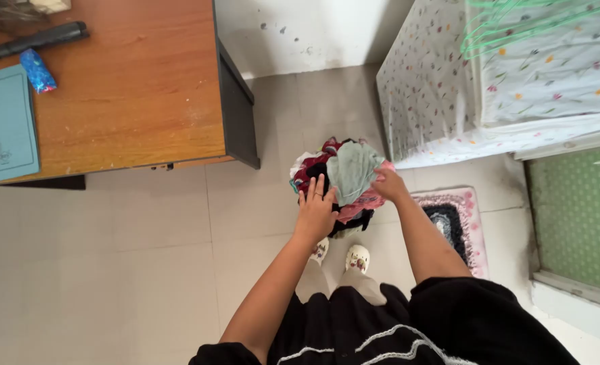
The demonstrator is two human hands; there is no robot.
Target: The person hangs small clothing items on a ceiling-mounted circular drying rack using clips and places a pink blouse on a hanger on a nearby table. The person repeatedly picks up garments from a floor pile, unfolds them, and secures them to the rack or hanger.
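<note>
**Down at the floor: two hands on a bundle of clothes**

Below, both hands meet at a heap of clothes [338, 184] held above pale floor tiles [110, 257]; the left hand [315, 209] lies flat against the near side of the heap, fingers spread and pointing away from the body; the right hand [388, 184] is closed on the heap's right edge, where pink cloth shows under the fingers; on top of the bundle sits a grey-green piece, with dark red, black and white cloth beneath it. Under the bundle, two white slippers [354, 257] stand on the tiles, one partly hidden by the left wrist; black sleeves and a black garment with white trim fill the bottom edge.

To the right of the feet lies a small mat [465, 223] with a pink border and dark middle; beyond it a flower-printed cover [435, 94] drapes over a boxy piece of furniture, with pale green hangers [509, 27] on top; a green dotted surface [577, 216] fills the far right. To the left stands a wooden table [137, 81]; on it lie a teal mat [6, 128], a small blue patterned roll [37, 71] and a long black object [36, 39]. A scuffed white wall [300, 30] closes the room behind.
</note>
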